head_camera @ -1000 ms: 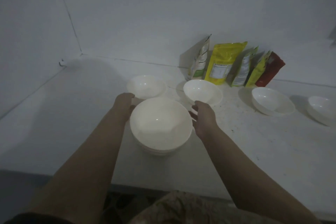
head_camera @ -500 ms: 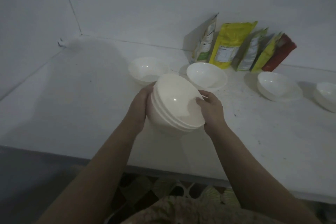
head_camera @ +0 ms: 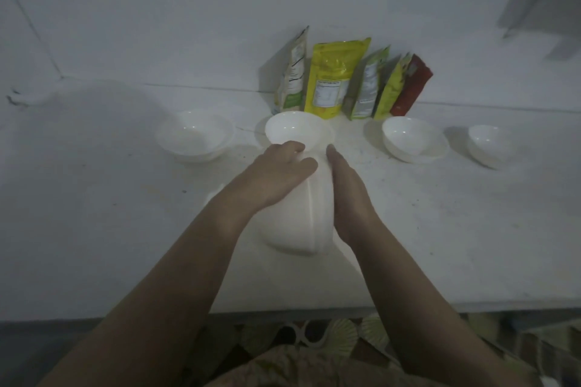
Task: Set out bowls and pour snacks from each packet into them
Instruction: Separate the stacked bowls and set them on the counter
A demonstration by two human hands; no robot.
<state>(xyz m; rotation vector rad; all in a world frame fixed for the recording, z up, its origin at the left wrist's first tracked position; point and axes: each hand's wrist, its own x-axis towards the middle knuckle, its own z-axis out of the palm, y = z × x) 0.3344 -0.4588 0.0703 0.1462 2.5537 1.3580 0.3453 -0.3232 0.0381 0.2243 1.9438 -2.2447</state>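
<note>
I hold a stack of white bowls (head_camera: 298, 223) tipped on its side just above the white counter (head_camera: 440, 229), near its front. My left hand (head_camera: 276, 176) grips the stack's left side, fingers curled over its top. My right hand (head_camera: 349, 198) holds the right side, its fingers hidden behind the stack. Single white bowls stand in a row behind: a left bowl (head_camera: 195, 138), a middle bowl (head_camera: 292, 130) just past my fingertips, a right bowl (head_camera: 415, 143) and a far-right bowl (head_camera: 490, 144). Several snack packets (head_camera: 336, 78) lean on the wall.
A white wall (head_camera: 188, 25) backs the counter and turns a corner at the far left. The counter's front edge (head_camera: 283, 313) runs below my forearms, with patterned floor tiles (head_camera: 339, 333) and my patterned clothing beneath it.
The stack has tipped from upright on the counter onto its side between my hands. My left hand moved over its top. The view shifted right, bringing the far-right bowl fully into sight.
</note>
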